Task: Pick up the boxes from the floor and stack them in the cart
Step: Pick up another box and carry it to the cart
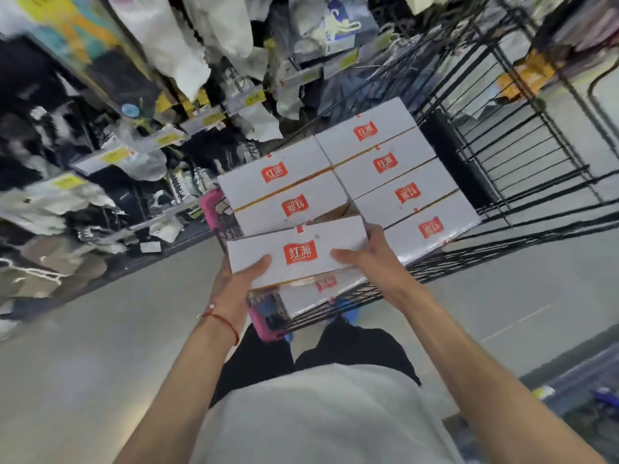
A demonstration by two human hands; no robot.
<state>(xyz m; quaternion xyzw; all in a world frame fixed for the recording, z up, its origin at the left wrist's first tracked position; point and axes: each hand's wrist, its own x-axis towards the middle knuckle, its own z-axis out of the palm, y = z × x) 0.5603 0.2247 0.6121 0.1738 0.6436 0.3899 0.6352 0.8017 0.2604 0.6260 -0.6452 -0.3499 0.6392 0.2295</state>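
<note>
A white box (298, 252) with a red label is held in both hands above the near end of the cart (522, 155). The left hand (239, 283) is clamped on its near left corner, thumb on top; the right hand (371, 259) is closed on its near right edge, fingers (345, 256) pressed on the lid. The box is tilted and carried just over another box (321, 293) lying at the cart's near edge. Beyond it, two stacks (351, 179) of like boxes are seen side by side, filling the cart's middle. A red string (222, 321) is worn on the left wrist. Shelves (134, 128) of packaged goods are blurred on the left.
</note>
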